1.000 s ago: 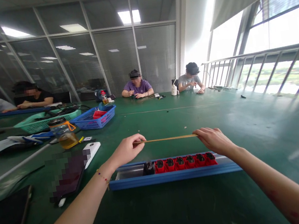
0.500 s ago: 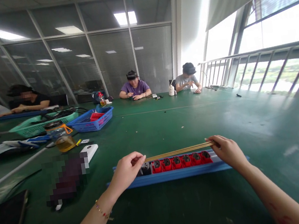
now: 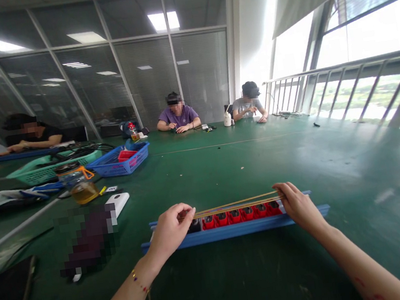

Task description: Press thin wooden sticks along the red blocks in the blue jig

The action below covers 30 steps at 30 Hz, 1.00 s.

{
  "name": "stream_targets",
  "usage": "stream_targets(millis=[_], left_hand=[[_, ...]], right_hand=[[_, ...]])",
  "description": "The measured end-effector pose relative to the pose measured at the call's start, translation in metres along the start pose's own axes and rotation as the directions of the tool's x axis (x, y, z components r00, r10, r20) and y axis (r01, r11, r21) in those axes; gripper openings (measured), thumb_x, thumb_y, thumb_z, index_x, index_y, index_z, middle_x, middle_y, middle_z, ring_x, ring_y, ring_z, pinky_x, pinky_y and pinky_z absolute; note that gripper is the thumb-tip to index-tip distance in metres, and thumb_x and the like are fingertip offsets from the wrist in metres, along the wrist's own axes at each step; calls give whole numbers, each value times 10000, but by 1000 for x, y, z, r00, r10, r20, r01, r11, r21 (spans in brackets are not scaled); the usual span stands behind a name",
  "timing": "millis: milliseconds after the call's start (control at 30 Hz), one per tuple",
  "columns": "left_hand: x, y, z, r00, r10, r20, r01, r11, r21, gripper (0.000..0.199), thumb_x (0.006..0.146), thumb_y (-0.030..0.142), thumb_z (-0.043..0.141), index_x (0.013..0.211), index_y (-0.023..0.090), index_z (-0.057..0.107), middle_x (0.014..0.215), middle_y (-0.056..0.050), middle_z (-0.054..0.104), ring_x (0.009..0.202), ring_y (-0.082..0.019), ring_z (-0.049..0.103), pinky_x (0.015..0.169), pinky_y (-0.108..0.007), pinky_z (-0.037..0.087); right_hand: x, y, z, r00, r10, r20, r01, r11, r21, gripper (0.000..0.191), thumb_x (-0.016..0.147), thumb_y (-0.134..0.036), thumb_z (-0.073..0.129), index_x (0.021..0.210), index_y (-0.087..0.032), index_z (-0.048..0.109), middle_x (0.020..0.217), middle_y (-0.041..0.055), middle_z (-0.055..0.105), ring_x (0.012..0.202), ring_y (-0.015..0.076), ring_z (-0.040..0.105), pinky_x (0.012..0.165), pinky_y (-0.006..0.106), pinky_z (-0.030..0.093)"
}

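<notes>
A tan rubber band [image 3: 237, 206] is stretched above a long blue channel-shaped rail [image 3: 234, 233], its strands running from one hand to the other. My left hand [image 3: 170, 227] pinches its left end over the left part of the rail. At the opposite end, my right hand [image 3: 297, 204] has its fingers closed on the band, and one strand stands a little above the others. In the rail sits a row of several red blocks with dark tops [image 3: 235, 217]. A black piece [image 3: 195, 225] is beside them, partly behind my left hand.
To the left lie a blurred dark item [image 3: 89, 235], a white device [image 3: 119, 204], a tablet-like dark slab [image 3: 10, 296] and a jar of amber liquid [image 3: 83, 191]. A blue basket [image 3: 121, 168] and green basket [image 3: 32, 176] stand behind. Several people sit at the table's far side.
My right hand has shifted slightly left and turned a little. The band's strands have spread, one now rising above the rest toward my right fingertips. The view has shifted slightly.
</notes>
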<state>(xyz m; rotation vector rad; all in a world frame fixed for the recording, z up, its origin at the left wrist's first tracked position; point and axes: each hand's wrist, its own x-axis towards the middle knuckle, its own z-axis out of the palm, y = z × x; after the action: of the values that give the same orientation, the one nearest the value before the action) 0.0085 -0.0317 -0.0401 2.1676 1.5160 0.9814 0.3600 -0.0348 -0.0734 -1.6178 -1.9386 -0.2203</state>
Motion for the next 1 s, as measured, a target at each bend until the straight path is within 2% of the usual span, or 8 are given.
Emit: stream_targets(millis=[233, 367, 533, 700, 867, 1000], left_hand=[[3, -5, 0, 999, -32, 24, 31, 999, 14, 268, 801, 436, 433, 823, 223, 593, 708, 18, 626, 640, -130, 572, 581, -212, 418], [3, -7, 3, 999, -26, 34, 26, 999, 22, 279, 801, 441, 427, 825, 223, 599, 736, 9, 638, 663, -140, 583, 601, -219, 429], [2, -7, 2, 997, -14, 71, 12, 1000, 25, 307, 807, 443, 406, 816, 209, 605, 779, -13, 648, 713, -156, 593, 628, -228, 440], [3, -6, 0, 995, -3, 100, -1, 999, 37, 317, 817, 440, 389, 825, 213, 610, 783, -15, 650, 725, -166, 595, 638, -240, 445], [3, -8, 2, 996, 47, 75, -53, 995, 80, 313, 836, 418, 373, 855, 215, 610, 866, -26, 647, 789, -167, 589, 700, -251, 447], [3, -9, 3, 992, 82, 92, -92, 988, 120, 326, 858, 394, 337, 875, 212, 607, 889, -33, 631, 819, -163, 575, 728, -256, 438]], right_hand=[[-1, 0, -1, 999, -44, -13, 44, 999, -32, 266, 810, -176, 376, 1032, -212, 516, 1047, 56, 548, 854, 187, 584, 745, 301, 462], [-1, 8, 1, 995, -69, 66, 73, 996, -58, 260, 798, -166, 385, 1011, -217, 525, 976, 31, 610, 841, 183, 594, 745, 295, 460], [-1, 10, 1, 994, -61, 93, 66, 996, -53, 265, 797, -195, 393, 1014, -236, 541, 985, 20, 636, 820, 186, 612, 720, 298, 465], [0, 11, 2, 989, -37, 145, 37, 999, 6, 295, 763, -177, 402, 1004, -242, 559, 990, 19, 642, 820, 190, 617, 727, 302, 467], [1, 14, 2, 966, -24, 256, 5, 997, 77, 342, 738, -154, 379, 1012, -245, 561, 941, 9, 659, 812, 183, 619, 693, 283, 468], [2, 11, -3, 960, -41, 277, 12, 994, 106, 349, 749, -164, 363, 1025, -253, 557, 965, -1, 654, 830, 170, 615, 705, 271, 458]])
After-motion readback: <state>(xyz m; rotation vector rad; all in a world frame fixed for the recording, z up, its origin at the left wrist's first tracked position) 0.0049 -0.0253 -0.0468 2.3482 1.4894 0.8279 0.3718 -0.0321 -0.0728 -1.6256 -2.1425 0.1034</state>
